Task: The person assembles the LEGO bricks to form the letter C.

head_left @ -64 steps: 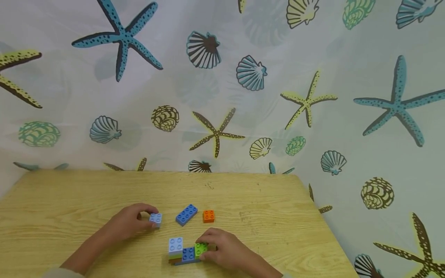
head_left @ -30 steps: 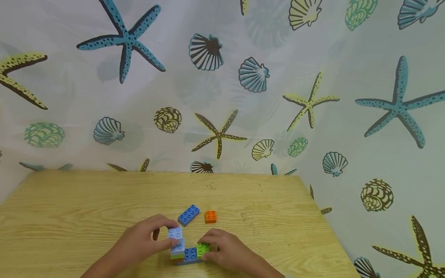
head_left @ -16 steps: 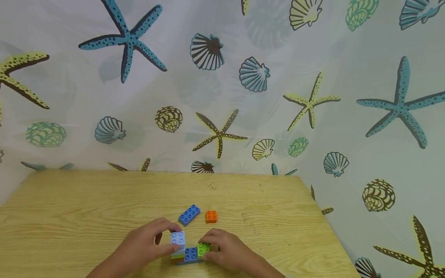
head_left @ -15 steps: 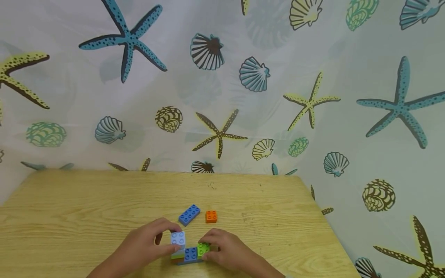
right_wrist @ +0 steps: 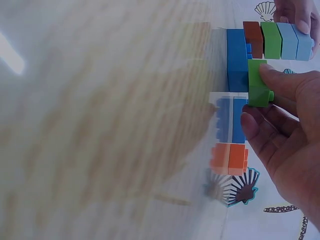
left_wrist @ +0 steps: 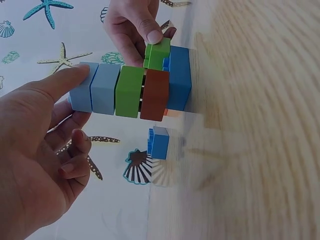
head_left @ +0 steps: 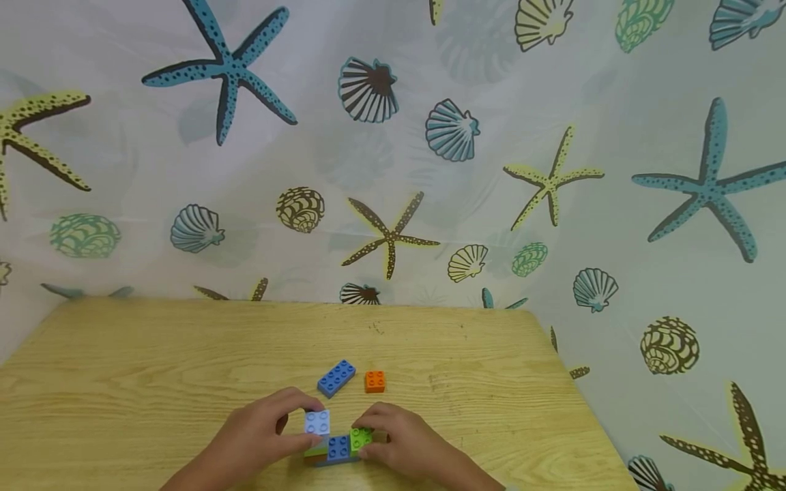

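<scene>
My left hand point(head_left: 254, 433) pinches a light blue toy brick point(head_left: 316, 423) at the top of a stack. Below it, the left wrist view shows a second light blue brick point(left_wrist: 104, 89), a green brick point(left_wrist: 129, 92) and a brown brick point(left_wrist: 155, 95), all on one end of a long blue brick point(left_wrist: 180, 80). Thin gaps show between some layers; whether the top brick is fully pressed down I cannot tell. At the blue brick's other end, my right hand point(head_left: 402, 440) grips a lime green brick point(right_wrist: 258, 82) between thumb and fingers. Bare blue studs point(head_left: 338, 447) lie between.
Behind the stack, a loose long blue brick point(head_left: 336, 378) lies at a slant on the wooden table point(head_left: 184, 354). Just right of it sits a small orange brick point(head_left: 375, 382). A shell-and-starfish patterned curtain point(head_left: 393, 150) hangs along the table's back and right edges.
My left hand has carried the light blue brick from the table's left side rightward onto the stack. My right hand has kept its grip on the lime green brick.
</scene>
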`<act>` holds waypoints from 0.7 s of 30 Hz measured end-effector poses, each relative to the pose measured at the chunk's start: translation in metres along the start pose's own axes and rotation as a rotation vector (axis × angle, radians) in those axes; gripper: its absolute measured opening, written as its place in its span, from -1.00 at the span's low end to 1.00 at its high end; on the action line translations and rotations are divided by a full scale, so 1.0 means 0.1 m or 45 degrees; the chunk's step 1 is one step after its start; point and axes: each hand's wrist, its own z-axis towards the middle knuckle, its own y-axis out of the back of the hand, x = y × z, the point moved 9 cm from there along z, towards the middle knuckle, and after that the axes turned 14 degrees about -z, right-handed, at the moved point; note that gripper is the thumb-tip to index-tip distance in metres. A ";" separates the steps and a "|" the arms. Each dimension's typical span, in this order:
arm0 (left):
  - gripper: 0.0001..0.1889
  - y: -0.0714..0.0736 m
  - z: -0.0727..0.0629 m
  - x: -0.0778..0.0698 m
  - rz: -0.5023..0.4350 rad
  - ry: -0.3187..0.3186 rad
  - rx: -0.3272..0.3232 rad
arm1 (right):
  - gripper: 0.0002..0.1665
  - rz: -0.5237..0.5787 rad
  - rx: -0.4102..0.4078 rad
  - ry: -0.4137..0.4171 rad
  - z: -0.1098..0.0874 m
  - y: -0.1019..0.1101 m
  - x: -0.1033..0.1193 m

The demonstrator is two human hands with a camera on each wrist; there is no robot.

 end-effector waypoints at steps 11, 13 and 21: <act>-0.57 0.01 0.00 0.00 -0.047 0.027 0.008 | -0.48 -0.031 -0.081 0.015 0.00 0.12 0.10; -0.56 0.03 -0.02 0.00 -0.088 0.013 0.004 | -0.48 0.041 -0.133 0.036 0.02 0.17 0.16; -0.60 0.09 -0.07 0.07 -0.233 -0.007 0.002 | -0.53 0.342 -0.283 0.226 0.10 0.29 0.46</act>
